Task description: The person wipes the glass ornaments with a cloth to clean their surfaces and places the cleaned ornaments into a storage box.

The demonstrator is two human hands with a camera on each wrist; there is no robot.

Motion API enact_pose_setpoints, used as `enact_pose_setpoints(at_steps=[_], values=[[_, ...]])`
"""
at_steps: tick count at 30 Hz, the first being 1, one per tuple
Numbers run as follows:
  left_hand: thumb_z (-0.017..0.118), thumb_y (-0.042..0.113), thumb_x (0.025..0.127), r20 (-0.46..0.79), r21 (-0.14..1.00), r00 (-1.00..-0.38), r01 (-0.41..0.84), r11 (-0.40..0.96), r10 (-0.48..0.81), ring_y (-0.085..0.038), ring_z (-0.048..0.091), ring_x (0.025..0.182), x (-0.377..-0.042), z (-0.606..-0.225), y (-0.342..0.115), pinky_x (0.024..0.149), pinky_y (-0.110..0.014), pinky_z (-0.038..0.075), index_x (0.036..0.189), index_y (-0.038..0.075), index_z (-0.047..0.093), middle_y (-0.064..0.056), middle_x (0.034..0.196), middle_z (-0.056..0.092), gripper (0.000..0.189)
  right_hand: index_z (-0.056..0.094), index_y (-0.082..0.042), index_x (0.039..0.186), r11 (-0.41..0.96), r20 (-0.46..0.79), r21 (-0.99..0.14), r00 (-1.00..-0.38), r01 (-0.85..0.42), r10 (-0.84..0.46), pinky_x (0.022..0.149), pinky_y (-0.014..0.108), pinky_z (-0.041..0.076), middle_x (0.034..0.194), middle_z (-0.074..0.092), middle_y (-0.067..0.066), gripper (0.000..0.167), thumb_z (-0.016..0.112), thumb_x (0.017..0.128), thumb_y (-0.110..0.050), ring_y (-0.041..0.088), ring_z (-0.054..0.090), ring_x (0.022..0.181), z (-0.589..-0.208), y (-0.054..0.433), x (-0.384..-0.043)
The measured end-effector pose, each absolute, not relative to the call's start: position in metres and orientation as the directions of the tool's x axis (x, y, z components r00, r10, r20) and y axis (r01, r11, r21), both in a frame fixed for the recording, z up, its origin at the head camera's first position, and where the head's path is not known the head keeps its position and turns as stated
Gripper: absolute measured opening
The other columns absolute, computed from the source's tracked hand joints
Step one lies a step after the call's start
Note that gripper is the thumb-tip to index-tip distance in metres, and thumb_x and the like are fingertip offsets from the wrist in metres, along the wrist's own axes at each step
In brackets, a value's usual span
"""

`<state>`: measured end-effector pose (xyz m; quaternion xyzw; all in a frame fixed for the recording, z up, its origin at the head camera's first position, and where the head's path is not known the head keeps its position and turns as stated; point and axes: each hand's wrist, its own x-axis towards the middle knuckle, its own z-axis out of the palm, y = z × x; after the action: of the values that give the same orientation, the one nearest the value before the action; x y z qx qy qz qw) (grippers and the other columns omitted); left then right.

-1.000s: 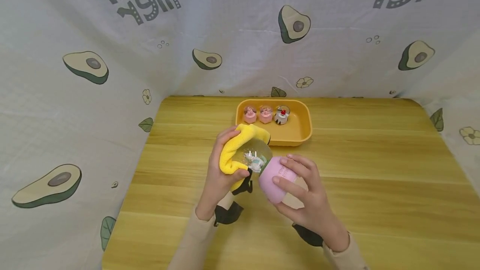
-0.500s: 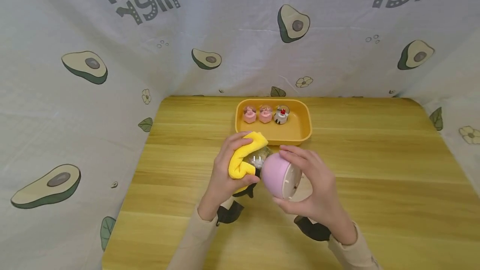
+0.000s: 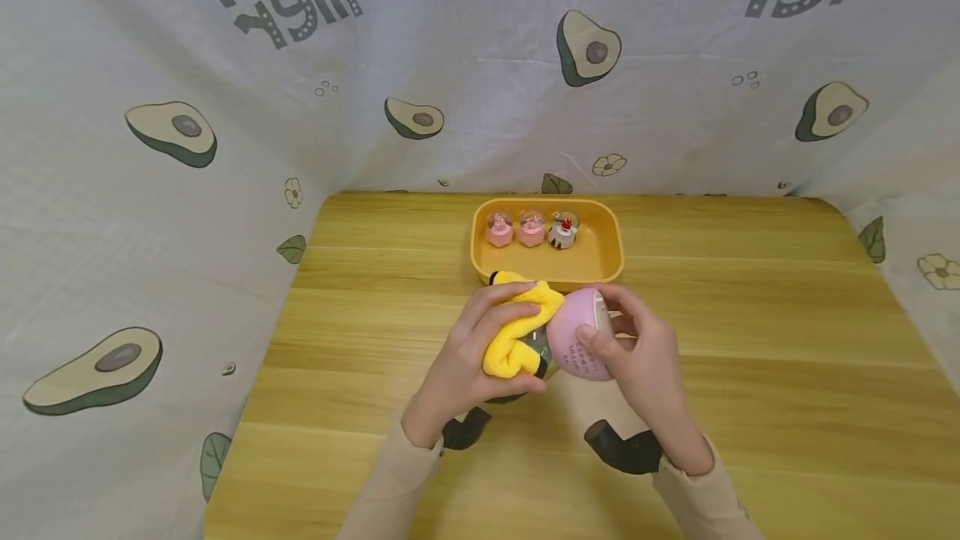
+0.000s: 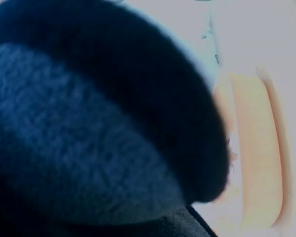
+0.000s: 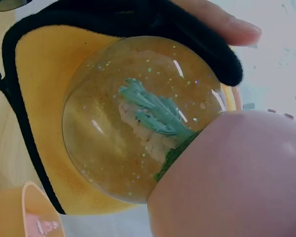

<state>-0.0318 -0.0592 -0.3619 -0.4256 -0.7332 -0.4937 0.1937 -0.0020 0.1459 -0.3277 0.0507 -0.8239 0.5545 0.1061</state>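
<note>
Between both hands is a snow globe [image 5: 138, 113] with a pinkish-purple base [image 3: 576, 336], tilted on its side above the table. My right hand [image 3: 645, 357] grips the base, thumb on its near side. A yellow cloth [image 3: 517, 332] with dark edging is held in my left hand [image 3: 480, 348] and wraps around the glass ball. In the right wrist view, glitter and a green and whitish figure show inside the ball, with the yellow cloth [image 5: 44, 98] behind it. The left wrist view is mostly filled by dark, blurred cloth [image 4: 89, 123].
Behind the hands stands an orange-yellow tray [image 3: 592, 261] on the wooden table [image 3: 750, 340]. Inside it sit two small pink globes [image 3: 532, 228] and a white one with a red top [image 3: 564, 230]. A white avocado-print curtain [image 3: 487, 107] hangs around the back and sides.
The left hand and cloth have moved right, covering more of the ball. The right hand has turned the globe, its base underside swinging into view and then away to the right.
</note>
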Motion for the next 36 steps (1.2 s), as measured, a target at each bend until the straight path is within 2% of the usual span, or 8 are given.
enact_pose_setpoints(at_steps=[6, 11, 14, 17, 21, 30, 33, 36], values=[[0.085, 0.033, 0.070, 0.724, 0.528, -0.540, 0.834, 0.158, 0.430, -0.030, 0.045, 0.122, -0.032, -0.364, -0.058, 0.104, -0.043, 0.037, 0.120, 0.005, 0.055, -0.014, 0.132, 0.047, 0.065, 0.059, 0.003, 0.118, 0.277, 0.104, -0.957, -0.993, -0.086, 0.053, 0.061, 0.020, 0.051, 0.104, 0.061, 0.016, 0.040, 0.053, 0.086, -0.020, 0.005, 0.062, 0.076, -0.334, 0.152, -0.008], [0.076, 0.042, 0.077, 0.750, 0.545, -0.561, 0.824, 0.153, 0.351, -0.032, 0.046, 0.122, -0.033, -0.367, -0.057, 0.102, -0.043, 0.039, 0.121, 0.006, 0.053, -0.016, 0.132, 0.047, 0.061, 0.057, 0.005, 0.115, 0.102, 0.074, -0.993, -0.993, -0.064, 0.091, 0.066, 0.020, 0.051, 0.099, 0.062, 0.005, 0.035, 0.048, 0.087, -0.014, 0.011, 0.060, 0.079, -0.339, 0.149, -0.008], [0.068, 0.049, 0.082, 0.758, 0.577, -0.600, 0.800, 0.164, 0.257, -0.034, 0.047, 0.120, -0.034, -0.369, -0.055, 0.100, -0.042, 0.042, 0.121, 0.004, 0.050, -0.018, 0.131, 0.046, 0.062, 0.056, 0.003, 0.118, 0.053, 0.194, -0.981, -0.974, -0.189, 0.119, 0.070, 0.019, 0.051, 0.105, 0.060, 0.005, 0.037, 0.056, 0.082, -0.007, 0.014, 0.060, 0.085, -0.342, 0.142, -0.003], [0.063, 0.054, 0.083, 0.747, 0.621, -0.644, 0.765, 0.172, 0.165, -0.035, 0.048, 0.119, -0.037, -0.370, -0.054, 0.099, -0.042, 0.043, 0.121, 0.003, 0.048, -0.019, 0.131, 0.045, 0.065, 0.055, 0.005, 0.121, 0.167, 0.460, -0.881, -0.884, -0.443, 0.085, 0.074, 0.017, 0.051, 0.114, 0.057, 0.013, 0.051, 0.071, 0.077, -0.014, 0.017, 0.059, 0.095, -0.347, 0.133, 0.002], [0.061, 0.057, 0.083, 0.703, 0.694, -0.704, 0.710, 0.120, 0.104, -0.034, 0.046, 0.121, -0.039, -0.368, -0.055, 0.099, -0.041, 0.042, 0.123, 0.002, 0.048, -0.018, 0.133, 0.045, 0.069, 0.056, 0.010, 0.117, 0.374, 0.751, -0.596, -0.658, -0.711, -0.054, 0.084, 0.018, 0.047, 0.115, 0.057, 0.025, 0.070, 0.075, 0.076, -0.044, 0.023, 0.056, 0.104, -0.348, 0.128, 0.002], [0.060, 0.057, 0.085, 0.556, 0.831, -0.825, 0.551, -0.078, 0.098, -0.029, 0.045, 0.123, -0.037, -0.362, -0.061, 0.099, -0.038, 0.042, 0.126, -0.001, 0.046, -0.013, 0.136, 0.043, 0.073, 0.065, -0.003, 0.101, 0.343, 0.891, -0.182, -0.302, -0.921, -0.338, 0.091, 0.031, 0.044, 0.107, 0.059, 0.023, 0.037, 0.066, 0.084, -0.036, 0.038, 0.052, 0.095, -0.337, 0.126, -0.007], [0.060, 0.057, 0.086, 0.513, 0.856, -0.853, 0.499, -0.132, 0.101, -0.029, 0.043, 0.125, -0.037, -0.362, -0.063, 0.102, -0.039, 0.040, 0.128, -0.002, 0.045, -0.012, 0.137, 0.043, 0.074, 0.066, -0.006, 0.100, 0.334, 0.885, -0.132, -0.263, -0.933, -0.385, 0.092, 0.034, 0.044, 0.108, 0.060, 0.022, 0.031, 0.063, 0.086, -0.032, 0.041, 0.052, 0.095, -0.336, 0.127, -0.008], [0.059, 0.056, 0.086, 0.493, 0.866, -0.866, 0.478, -0.147, 0.089, -0.029, 0.042, 0.126, -0.037, -0.364, -0.064, 0.103, -0.040, 0.038, 0.129, -0.002, 0.045, -0.012, 0.136, 0.043, 0.074, 0.064, -0.002, 0.104, 0.312, 0.867, -0.230, -0.340, -0.922, -0.364, 0.093, 0.030, 0.043, 0.110, 0.057, 0.025, 0.040, 0.066, 0.084, -0.036, 0.037, 0.052, 0.101, -0.341, 0.130, -0.008]])
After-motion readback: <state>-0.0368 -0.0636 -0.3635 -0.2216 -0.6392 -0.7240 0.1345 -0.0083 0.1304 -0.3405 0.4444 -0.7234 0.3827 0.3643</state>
